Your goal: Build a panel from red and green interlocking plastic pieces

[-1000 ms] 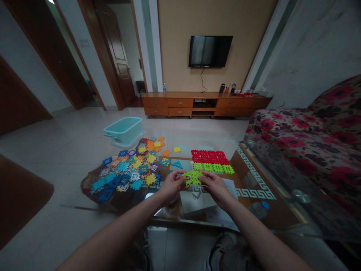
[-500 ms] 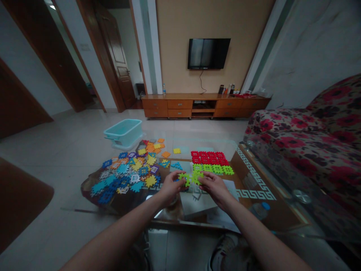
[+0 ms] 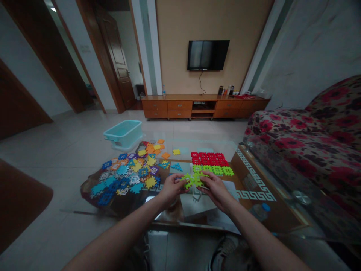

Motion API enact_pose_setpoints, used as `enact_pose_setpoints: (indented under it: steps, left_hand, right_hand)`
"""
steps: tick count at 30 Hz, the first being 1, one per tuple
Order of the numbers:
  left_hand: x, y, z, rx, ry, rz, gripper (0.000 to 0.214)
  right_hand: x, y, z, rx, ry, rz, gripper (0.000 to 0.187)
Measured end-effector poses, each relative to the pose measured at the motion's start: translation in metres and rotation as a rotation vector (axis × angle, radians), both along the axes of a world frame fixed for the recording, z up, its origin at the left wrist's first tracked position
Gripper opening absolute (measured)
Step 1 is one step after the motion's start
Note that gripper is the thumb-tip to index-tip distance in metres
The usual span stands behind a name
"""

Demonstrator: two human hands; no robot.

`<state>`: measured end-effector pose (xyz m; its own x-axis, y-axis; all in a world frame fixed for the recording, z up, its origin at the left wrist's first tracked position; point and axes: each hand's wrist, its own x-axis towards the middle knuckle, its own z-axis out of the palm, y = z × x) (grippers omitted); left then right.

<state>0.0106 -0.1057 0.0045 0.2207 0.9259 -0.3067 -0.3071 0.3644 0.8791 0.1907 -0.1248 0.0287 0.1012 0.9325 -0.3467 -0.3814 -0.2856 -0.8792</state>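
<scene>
My left hand [image 3: 173, 188] pinches a lime-green interlocking tile [image 3: 187, 181] with a window-like opening. Fingers of my right hand [image 3: 214, 188] are closed on a second lime-green tile [image 3: 198, 179]. The two tiles meet edge to edge above the glass table; whether their teeth are locked together I cannot tell. Just beyond my hands lies a row of joined lime-green tiles [image 3: 217, 170], against a block of red tiles [image 3: 210, 158]. A large loose pile of mixed blue, yellow, orange and white tiles [image 3: 137, 165] spreads over the table to the left.
A turquoise plastic bin [image 3: 123, 135] stands beyond the pile. A bottle with a blue cap [image 3: 261, 211] is at the right, near the table's front. The flowered sofa [image 3: 304, 128] borders the right side. A TV cabinet [image 3: 180, 107] stands along the far wall.
My hands have come closer together, so the two green tiles now touch where a small gap was before. The tiles on the table have not moved.
</scene>
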Motion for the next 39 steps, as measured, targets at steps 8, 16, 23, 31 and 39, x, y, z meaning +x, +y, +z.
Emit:
enact_pose_setpoints:
  steps: [8, 16, 23, 31, 39]
  left_hand:
    - [0.002, -0.004, 0.012, 0.026, -0.035, -0.059, 0.041]
    - [0.002, -0.009, 0.018, 0.065, -0.164, -0.181, 0.049]
    - [0.003, -0.011, 0.018, 0.078, -0.194, -0.194, 0.054]
    - [0.002, -0.011, 0.024, 0.081, -0.195, -0.158, 0.055]
    - [0.001, -0.009, 0.024, 0.078, -0.158, -0.143, 0.061]
  right_hand:
    - [0.001, 0.001, -0.007, 0.047, -0.015, 0.02, 0.046]
    - [0.0, 0.001, -0.01, 0.046, -0.069, -0.005, 0.042]
    - [0.004, -0.002, -0.008, 0.037, -0.251, 0.102, 0.05]
    - [0.004, -0.007, 0.0, 0.095, -0.37, 0.262, 0.056]
    - [0.004, -0.005, -0.009, 0.202, -0.529, 0.325, 0.058]
